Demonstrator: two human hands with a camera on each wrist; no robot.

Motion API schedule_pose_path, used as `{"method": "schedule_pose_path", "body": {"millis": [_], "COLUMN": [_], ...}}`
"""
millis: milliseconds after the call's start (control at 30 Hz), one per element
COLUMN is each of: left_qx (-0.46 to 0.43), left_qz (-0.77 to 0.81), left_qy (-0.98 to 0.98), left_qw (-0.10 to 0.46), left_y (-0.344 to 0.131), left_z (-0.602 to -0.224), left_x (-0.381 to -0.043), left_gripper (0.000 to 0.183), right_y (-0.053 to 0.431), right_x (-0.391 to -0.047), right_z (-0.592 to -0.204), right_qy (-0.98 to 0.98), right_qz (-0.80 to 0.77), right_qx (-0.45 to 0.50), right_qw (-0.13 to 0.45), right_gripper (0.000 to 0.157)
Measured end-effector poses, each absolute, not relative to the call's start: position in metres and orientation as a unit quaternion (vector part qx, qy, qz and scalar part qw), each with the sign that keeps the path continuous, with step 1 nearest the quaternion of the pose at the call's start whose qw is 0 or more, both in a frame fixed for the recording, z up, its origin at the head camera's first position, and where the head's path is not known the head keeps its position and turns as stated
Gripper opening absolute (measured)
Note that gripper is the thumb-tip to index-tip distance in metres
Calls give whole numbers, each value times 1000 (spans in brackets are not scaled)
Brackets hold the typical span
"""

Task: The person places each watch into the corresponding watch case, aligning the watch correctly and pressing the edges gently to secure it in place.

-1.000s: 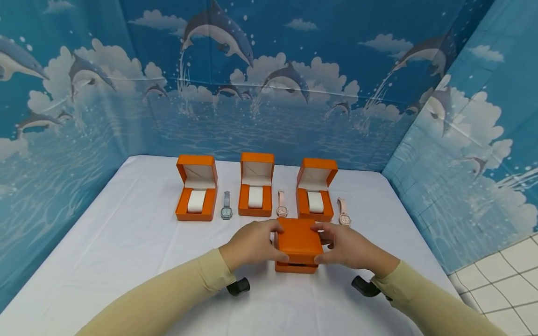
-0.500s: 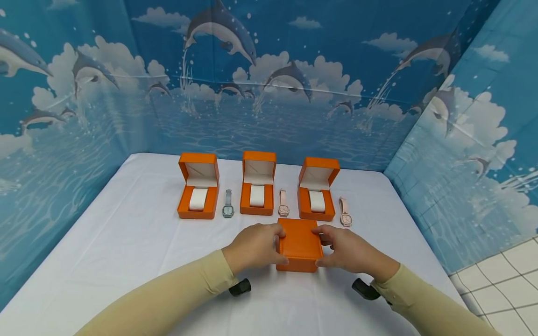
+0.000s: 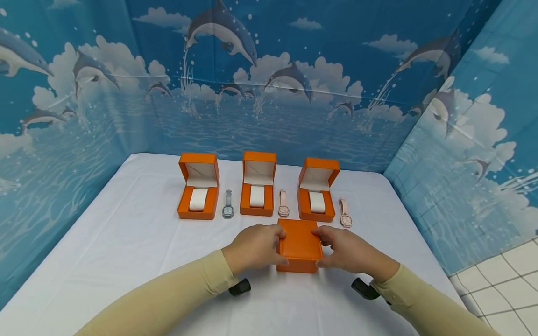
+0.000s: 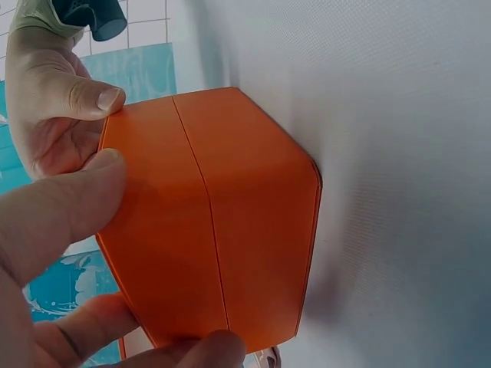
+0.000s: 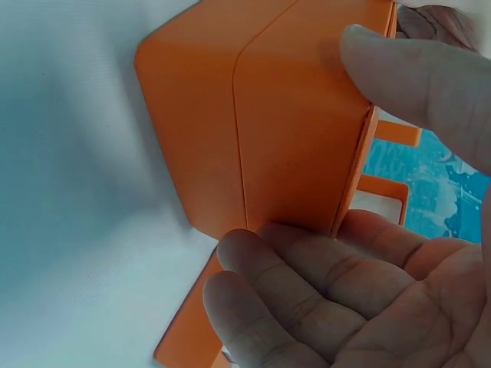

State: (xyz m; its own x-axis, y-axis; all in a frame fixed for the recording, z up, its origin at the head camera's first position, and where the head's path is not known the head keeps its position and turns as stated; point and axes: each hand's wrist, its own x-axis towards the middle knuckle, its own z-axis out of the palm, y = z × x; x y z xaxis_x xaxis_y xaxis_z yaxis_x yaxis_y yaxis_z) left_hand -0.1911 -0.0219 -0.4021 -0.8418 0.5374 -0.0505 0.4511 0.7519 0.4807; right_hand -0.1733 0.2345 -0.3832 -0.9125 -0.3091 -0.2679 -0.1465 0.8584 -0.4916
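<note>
A closed orange watch box (image 3: 299,239) stands on the white table, its lid down flush on the base. From the left side my left hand (image 3: 254,246) holds it, thumb at the front and fingers along the side and top edge. My right hand (image 3: 352,249) holds the opposite side in the same way. In the left wrist view the box (image 4: 203,222) shows a thin seam between lid and base. The right wrist view has my right thumb (image 5: 414,80) on the box's front face and the other fingers against its side.
Behind stand three open orange watch boxes, left (image 3: 197,199), middle (image 3: 257,198) and right (image 3: 316,201), each with a white cushion. Beside them lie a blue-grey watch (image 3: 228,211) and two pink watches, one (image 3: 283,210) right behind the closed box, another (image 3: 345,219) farther right.
The lid of the front box has come down, and the gap between lid and base is gone. Both hands stay on the box; over the last half second little moves.
</note>
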Motion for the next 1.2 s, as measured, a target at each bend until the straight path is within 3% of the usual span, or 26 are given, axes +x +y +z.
{"method": "schedule_pose_path", "body": {"millis": [433,767,1200], "left_qx": [266,285,189], "left_qz": [239,269,297], "left_qy": [928,908,932], "left_qw": [107,146,89], "left_y": [-27,-50,-136], "left_z": [-401,-394,-357], "left_x": [-192,-202,-247], "left_gripper": [57,54,62], "right_y": [233,234,199], "right_x": [-176,-183,-204], "right_z": [-379,-367,-337], "right_qy": [950,955,971], "right_qz": [-222,-173,-160], "right_qx": [-125,-143,-152], "right_qw": [183,196,95], "right_gripper": [83,75,51]}}
